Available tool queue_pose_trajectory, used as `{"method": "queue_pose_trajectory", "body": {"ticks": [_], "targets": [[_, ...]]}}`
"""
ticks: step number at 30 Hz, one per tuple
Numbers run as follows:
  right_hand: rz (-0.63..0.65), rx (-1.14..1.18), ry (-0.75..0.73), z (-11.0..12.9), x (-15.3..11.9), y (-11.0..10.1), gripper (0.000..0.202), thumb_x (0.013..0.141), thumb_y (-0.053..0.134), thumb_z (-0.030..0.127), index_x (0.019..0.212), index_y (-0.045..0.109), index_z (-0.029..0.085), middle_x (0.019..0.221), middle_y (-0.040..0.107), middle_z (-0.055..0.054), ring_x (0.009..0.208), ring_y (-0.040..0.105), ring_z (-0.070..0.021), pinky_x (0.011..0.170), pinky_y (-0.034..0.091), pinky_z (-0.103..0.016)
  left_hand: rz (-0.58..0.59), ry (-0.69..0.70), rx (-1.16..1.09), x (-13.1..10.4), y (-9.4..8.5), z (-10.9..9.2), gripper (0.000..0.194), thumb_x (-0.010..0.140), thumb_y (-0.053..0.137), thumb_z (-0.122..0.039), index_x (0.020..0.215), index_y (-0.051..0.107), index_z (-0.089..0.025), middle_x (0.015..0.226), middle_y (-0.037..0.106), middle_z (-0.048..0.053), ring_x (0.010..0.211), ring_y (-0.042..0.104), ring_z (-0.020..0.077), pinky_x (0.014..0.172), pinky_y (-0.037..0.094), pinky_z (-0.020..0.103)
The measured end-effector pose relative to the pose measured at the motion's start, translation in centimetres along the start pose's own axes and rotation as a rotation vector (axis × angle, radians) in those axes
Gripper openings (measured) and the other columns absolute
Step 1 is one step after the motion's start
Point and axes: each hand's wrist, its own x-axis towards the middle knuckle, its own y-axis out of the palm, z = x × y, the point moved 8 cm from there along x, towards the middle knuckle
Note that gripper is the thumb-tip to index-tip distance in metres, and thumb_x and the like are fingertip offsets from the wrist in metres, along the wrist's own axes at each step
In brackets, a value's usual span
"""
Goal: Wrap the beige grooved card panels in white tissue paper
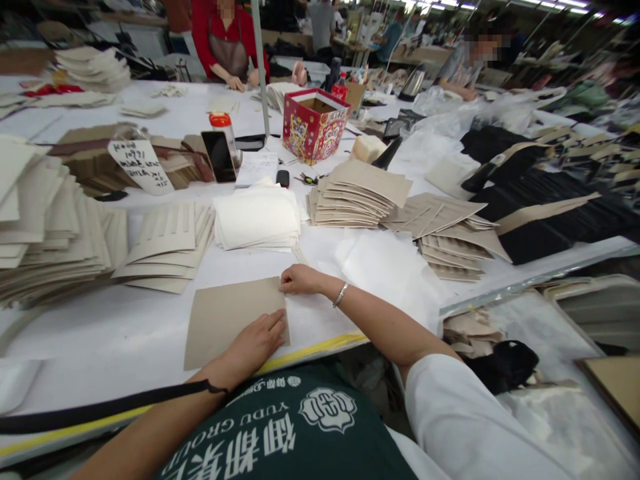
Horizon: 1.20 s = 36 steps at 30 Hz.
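A flat beige panel lies on the white table right in front of me. My left hand rests on its right part, palm down with the fingers stretched out. At the panel's far right corner, my right hand has its fingers pinched together; what sits between them, if anything, is hidden. Just beyond the panel is a stack of white sheets. To its left stands a fanned stack of beige panels, and right of my right forearm lie thin white sheets.
Tall beige stacks rise on the left. A red patterned box, a phone and more beige panels stand farther back. Black pieces lie at right. The table's yellow edge runs along my body. A co-worker stands opposite.
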Motion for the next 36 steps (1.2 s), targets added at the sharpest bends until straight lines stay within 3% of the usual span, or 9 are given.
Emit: {"method": "queue_pose_trajectory", "body": {"ticks": [8, 14, 19, 23, 25, 31, 36], "targets": [[-0.033, -0.077, -0.032, 0.2, 0.2, 0.2, 0.02, 0.076, 0.051, 0.021, 0.081, 0.068, 0.012, 0.074, 0.065, -0.004, 0.062, 0.049, -0.011, 0.055, 0.03, -0.02, 0.099, -0.015, 0.058, 0.3, 0.0, -0.1, 0.018, 0.083, 0.046, -0.023, 0.096, 0.056, -0.015, 0.129, 0.046, 0.013, 0.096, 0.056, 0.0225, 0.083, 0.045, 0.036], [-0.04, 0.018, -0.066, 0.2, -0.1, 0.1, 0.017, 0.078, 0.052, 0.022, 0.079, 0.065, 0.012, 0.066, 0.062, -0.001, 0.058, 0.048, -0.0093, 0.054, 0.03, -0.02, 0.075, -0.031, -0.026, 0.3, -0.3, 0.0, 0.02, 0.085, 0.042, -0.026, 0.095, 0.056, -0.015, 0.121, 0.051, 0.013, 0.101, 0.052, 0.0235, 0.087, 0.042, 0.036], [0.103, 0.119, -0.028, 0.4, -0.2, 1.1, 0.016, 0.071, 0.061, 0.027, 0.068, 0.06, 0.012, 0.049, 0.053, 0.003, 0.049, 0.046, -0.0091, 0.051, 0.031, -0.02, 0.141, -0.066, -0.016, 0.2, -0.1, -0.2, 0.022, 0.087, 0.038, -0.027, 0.09, 0.056, -0.015, 0.101, 0.057, 0.008, 0.094, 0.052, 0.0214, 0.086, 0.041, 0.035], [0.285, 0.353, -0.055, 1.3, -0.2, 2.6, 0.011, 0.069, 0.058, 0.018, 0.06, 0.052, 0.014, 0.049, 0.052, 0.005, 0.046, 0.046, -0.0074, 0.049, 0.033, -0.019, 0.123, -0.044, -0.004, 0.2, -0.2, -0.5, 0.022, 0.087, 0.037, -0.026, 0.091, 0.056, -0.015, 0.101, 0.056, 0.007, 0.095, 0.05, 0.0213, 0.086, 0.041, 0.035], [0.278, 0.407, -0.099, 1.5, -0.1, 2.5, 0.012, 0.069, 0.056, 0.016, 0.059, 0.05, 0.014, 0.05, 0.053, 0.005, 0.046, 0.046, -0.0067, 0.048, 0.033, -0.018, 0.124, -0.021, 0.034, 0.1, -0.1, -0.5, 0.023, 0.088, 0.036, -0.026, 0.091, 0.056, -0.015, 0.102, 0.056, 0.008, 0.094, 0.05, 0.0211, 0.085, 0.042, 0.035], [0.142, 0.161, -0.09, 0.3, 0.2, 1.7, 0.009, 0.067, 0.056, 0.016, 0.058, 0.055, 0.013, 0.046, 0.05, 0.005, 0.048, 0.045, -0.0083, 0.049, 0.031, -0.019, 0.108, 0.036, 0.173, 0.0, 0.2, -0.7, 0.021, 0.087, 0.035, -0.019, 0.088, 0.055, -0.015, 0.125, 0.048, 0.011, 0.091, 0.051, 0.0202, 0.083, 0.042, 0.035], [0.127, 0.016, -0.077, 0.7, 0.5, 1.0, 0.008, 0.066, 0.056, 0.018, 0.065, 0.062, 0.012, 0.051, 0.055, 0.001, 0.051, 0.047, -0.0102, 0.049, 0.031, -0.02, 0.141, 0.04, 0.232, 0.3, 0.0, -1.0, 0.02, 0.085, 0.036, -0.014, 0.088, 0.056, -0.014, 0.124, 0.05, 0.013, 0.088, 0.053, 0.0207, 0.08, 0.044, 0.035]]}}
